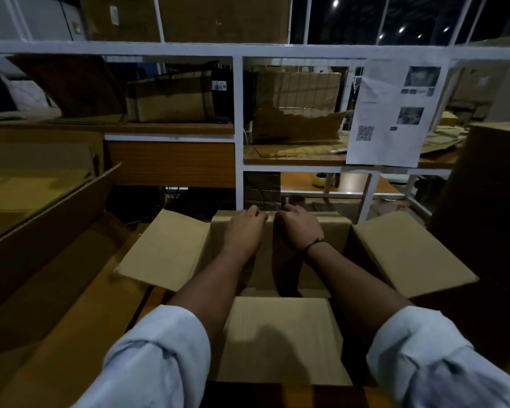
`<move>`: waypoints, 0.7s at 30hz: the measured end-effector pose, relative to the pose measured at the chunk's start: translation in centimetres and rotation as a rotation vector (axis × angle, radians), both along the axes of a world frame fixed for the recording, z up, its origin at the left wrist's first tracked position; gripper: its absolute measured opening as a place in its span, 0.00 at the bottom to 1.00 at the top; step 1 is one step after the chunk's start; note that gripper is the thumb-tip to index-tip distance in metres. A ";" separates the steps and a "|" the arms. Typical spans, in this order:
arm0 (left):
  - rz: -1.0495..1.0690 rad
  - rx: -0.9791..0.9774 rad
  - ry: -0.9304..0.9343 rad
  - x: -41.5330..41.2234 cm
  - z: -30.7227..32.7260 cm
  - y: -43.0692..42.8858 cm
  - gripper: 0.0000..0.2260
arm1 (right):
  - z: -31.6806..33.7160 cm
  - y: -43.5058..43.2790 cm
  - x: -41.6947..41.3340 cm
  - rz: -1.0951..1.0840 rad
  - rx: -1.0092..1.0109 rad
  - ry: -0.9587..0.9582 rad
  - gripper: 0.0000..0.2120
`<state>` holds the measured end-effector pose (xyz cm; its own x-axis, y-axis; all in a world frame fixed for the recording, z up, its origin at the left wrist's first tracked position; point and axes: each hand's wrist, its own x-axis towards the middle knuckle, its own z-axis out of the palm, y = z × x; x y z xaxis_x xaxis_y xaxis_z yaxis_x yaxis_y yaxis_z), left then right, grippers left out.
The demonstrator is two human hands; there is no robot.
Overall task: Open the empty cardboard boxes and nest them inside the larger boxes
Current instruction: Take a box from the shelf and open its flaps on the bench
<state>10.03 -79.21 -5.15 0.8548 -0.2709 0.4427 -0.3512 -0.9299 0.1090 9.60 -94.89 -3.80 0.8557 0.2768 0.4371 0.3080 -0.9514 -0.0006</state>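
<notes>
An open cardboard box (165,251) stands in front of me with its left and right flaps (407,248) spread outward and its near flap (280,340) folded toward me. Both my arms reach over the box opening to its far flap (333,228). My left hand (245,228) lies on the far flap's top edge with its fingers curled over it. My right hand (299,226) grips the same edge just to the right, fingers curled over it and hidden behind. The box's inside is mostly hidden by my arms.
A larger open cardboard box (56,231) lies at the left, its long wall angled toward me. Another tall box (483,201) stands at the right. A white-framed shelf (238,128) with several cardboard boxes and a printed sheet (392,113) rises behind.
</notes>
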 end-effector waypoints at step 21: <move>0.182 -0.173 -0.057 -0.3 0.1 3.6 0.07 | -0.1 -5.1 -0.3 -0.141 0.207 0.058 0.14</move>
